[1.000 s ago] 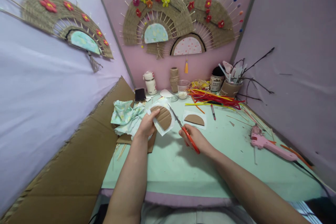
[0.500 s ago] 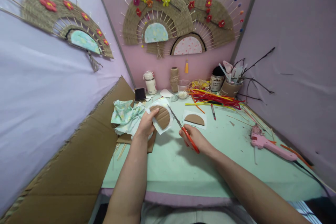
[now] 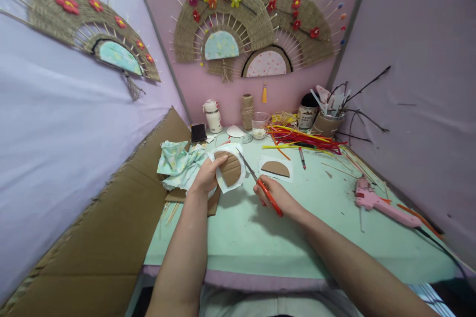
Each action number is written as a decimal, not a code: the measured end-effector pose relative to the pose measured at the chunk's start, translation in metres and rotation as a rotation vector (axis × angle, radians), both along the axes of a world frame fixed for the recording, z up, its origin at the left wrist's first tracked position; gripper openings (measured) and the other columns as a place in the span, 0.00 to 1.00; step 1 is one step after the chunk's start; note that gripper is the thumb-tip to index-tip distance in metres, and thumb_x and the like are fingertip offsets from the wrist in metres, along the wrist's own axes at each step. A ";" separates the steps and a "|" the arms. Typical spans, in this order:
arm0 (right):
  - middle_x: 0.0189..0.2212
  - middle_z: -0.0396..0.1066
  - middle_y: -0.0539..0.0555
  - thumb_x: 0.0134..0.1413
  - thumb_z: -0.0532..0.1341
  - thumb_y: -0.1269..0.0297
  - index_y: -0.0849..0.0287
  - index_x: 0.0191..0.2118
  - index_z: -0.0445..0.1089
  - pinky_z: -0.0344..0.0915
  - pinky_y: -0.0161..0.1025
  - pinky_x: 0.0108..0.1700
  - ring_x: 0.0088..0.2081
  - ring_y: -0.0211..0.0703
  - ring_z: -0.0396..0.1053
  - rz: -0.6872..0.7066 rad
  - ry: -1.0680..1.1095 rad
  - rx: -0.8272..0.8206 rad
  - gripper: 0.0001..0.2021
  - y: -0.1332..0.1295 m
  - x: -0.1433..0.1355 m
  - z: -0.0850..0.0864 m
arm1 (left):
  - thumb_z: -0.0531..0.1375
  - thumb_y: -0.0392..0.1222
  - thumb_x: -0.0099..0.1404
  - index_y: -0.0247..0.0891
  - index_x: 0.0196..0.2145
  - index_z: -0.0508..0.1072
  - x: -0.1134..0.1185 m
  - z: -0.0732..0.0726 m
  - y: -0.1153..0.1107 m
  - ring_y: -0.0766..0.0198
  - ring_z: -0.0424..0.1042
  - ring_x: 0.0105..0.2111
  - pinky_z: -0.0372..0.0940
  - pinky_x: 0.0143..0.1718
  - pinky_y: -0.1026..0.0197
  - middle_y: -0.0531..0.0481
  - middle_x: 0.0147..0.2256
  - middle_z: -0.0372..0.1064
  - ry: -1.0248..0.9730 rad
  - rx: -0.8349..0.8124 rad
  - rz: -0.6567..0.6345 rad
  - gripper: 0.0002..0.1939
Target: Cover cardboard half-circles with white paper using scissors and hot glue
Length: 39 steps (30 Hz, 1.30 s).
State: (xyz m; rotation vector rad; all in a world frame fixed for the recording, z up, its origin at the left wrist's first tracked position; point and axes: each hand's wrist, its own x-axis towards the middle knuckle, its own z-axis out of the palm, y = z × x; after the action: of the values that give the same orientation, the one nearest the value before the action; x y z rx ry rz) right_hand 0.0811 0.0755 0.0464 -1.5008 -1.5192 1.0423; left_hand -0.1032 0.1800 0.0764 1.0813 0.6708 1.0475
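From here I see the left hand [image 3: 204, 177] pinching one held cardboard piece [image 3: 229, 172], thumb on top, its white backing near the blades of the red-handled scissors [image 3: 268, 195]. The right hand [image 3: 275, 192] is curled around the handles of that one pair. A second cardboard piece [image 3: 275, 169] lies on the surface [image 3: 256, 245] right of the scissors' blades; one pink glue gun [image 3: 386, 209] sits well to the scissors' right, and three woven fans [image 3: 185, 34] hang beyond them.
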 end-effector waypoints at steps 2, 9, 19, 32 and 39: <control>0.14 0.60 0.42 0.51 0.58 0.47 0.53 0.26 0.53 0.54 0.33 0.23 0.18 0.35 0.58 -0.012 0.007 -0.015 0.18 0.000 0.000 0.001 | 0.69 0.44 0.50 0.37 0.45 0.75 0.000 0.001 -0.001 0.58 0.74 0.39 0.67 0.43 0.57 0.47 0.41 0.76 0.011 -0.023 0.010 0.23; 0.11 0.59 0.41 0.54 0.58 0.55 0.54 0.26 0.55 0.53 0.31 0.21 0.14 0.33 0.56 -0.040 0.021 -0.075 0.13 0.002 -0.001 -0.003 | 0.70 0.45 0.48 0.37 0.38 0.75 0.001 0.000 0.000 0.58 0.75 0.35 0.67 0.42 0.55 0.49 0.35 0.76 0.030 -0.047 0.064 0.19; 0.14 0.59 0.41 0.54 0.58 0.53 0.54 0.26 0.54 0.54 0.32 0.22 0.17 0.35 0.59 0.000 0.006 -0.033 0.14 0.002 0.003 -0.004 | 0.71 0.43 0.48 0.37 0.38 0.75 -0.003 0.000 0.001 0.59 0.75 0.34 0.68 0.41 0.55 0.50 0.35 0.76 0.031 -0.072 0.053 0.19; 0.15 0.59 0.42 0.53 0.57 0.54 0.54 0.26 0.53 0.54 0.32 0.23 0.18 0.35 0.58 0.010 -0.033 -0.036 0.14 0.000 0.003 0.000 | 0.70 0.43 0.50 0.36 0.41 0.75 -0.006 0.001 0.000 0.59 0.75 0.34 0.68 0.40 0.56 0.47 0.37 0.76 0.061 -0.051 -0.024 0.21; 0.13 0.58 0.41 0.51 0.60 0.54 0.54 0.26 0.55 0.53 0.31 0.20 0.15 0.34 0.57 -0.006 -0.005 -0.085 0.14 0.002 0.004 -0.001 | 0.71 0.44 0.48 0.36 0.37 0.75 -0.008 0.002 0.000 0.60 0.74 0.33 0.67 0.38 0.58 0.49 0.35 0.76 0.101 -0.043 0.027 0.19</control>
State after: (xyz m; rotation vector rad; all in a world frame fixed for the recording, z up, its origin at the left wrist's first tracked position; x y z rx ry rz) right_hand 0.0850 0.0778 0.0451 -1.5661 -1.4891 1.1122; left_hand -0.1112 0.1801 0.0782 1.0963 0.7876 1.0024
